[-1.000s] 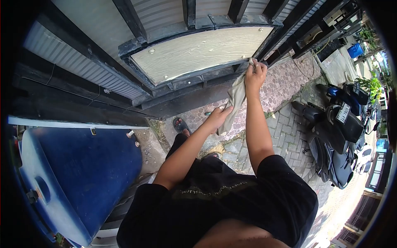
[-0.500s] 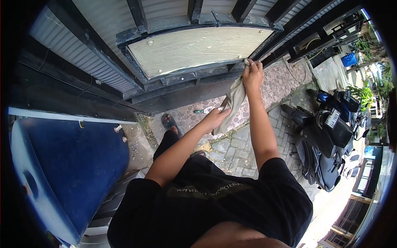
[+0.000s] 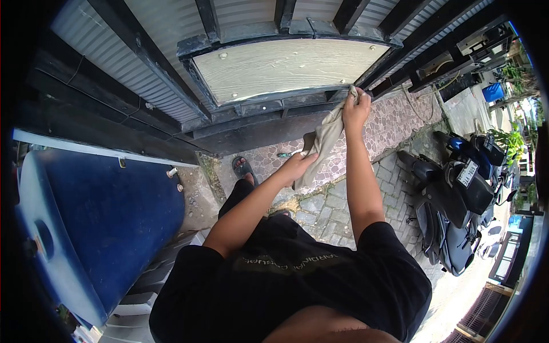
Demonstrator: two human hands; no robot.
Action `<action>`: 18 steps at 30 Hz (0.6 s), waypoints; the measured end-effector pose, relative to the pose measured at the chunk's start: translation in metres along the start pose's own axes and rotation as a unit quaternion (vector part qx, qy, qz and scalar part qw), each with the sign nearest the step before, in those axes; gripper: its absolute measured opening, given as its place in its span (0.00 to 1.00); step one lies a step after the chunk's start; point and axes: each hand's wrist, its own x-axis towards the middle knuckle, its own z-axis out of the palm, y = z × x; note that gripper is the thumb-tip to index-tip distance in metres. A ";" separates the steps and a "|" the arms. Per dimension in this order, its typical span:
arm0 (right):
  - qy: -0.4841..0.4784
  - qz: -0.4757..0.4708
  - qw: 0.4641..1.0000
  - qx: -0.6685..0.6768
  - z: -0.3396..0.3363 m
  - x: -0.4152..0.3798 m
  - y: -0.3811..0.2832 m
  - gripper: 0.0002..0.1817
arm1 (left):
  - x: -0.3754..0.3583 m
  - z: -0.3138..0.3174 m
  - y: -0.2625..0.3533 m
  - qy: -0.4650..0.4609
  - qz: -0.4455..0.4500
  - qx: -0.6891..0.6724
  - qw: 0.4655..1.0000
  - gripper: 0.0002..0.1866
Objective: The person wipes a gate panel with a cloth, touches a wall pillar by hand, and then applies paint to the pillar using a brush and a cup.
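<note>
A beige cloth hangs between my two hands. My right hand pinches its upper end at the lower right corner of a cream wood-grain panel, by the dark metal frame around it. Lower and to the left, my left hand is closed on the cloth's lower part. The panel has a round bolt head near each corner.
A blue container stands at the left. Parked motorcycles are on the right, on grey paving. Below the gate lies a stone-patterned strip. A sandalled foot is beside the gate.
The whole view has shifted, so the panel, gate and motorcycles appear farther right. My hands keep hold of the cloth, and my right hand stays by the panel's lower right corner.
</note>
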 end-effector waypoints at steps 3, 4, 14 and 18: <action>0.010 0.021 0.999 0.025 0.014 -0.008 0.002 0.10 | -0.009 -0.002 0.019 0.030 0.010 0.017 0.999 0.27; -0.008 -0.014 0.999 0.028 0.016 -0.013 -0.002 0.10 | -0.006 -0.007 0.012 0.018 0.010 0.010 1.000 0.26; 0.016 -0.050 0.997 0.056 0.031 -0.039 -0.042 0.11 | -0.045 -0.029 0.007 0.106 -0.018 0.009 0.994 0.27; 0.014 -0.035 0.998 0.052 0.033 -0.041 -0.053 0.13 | -0.042 -0.043 -0.008 0.083 0.004 -0.004 0.997 0.27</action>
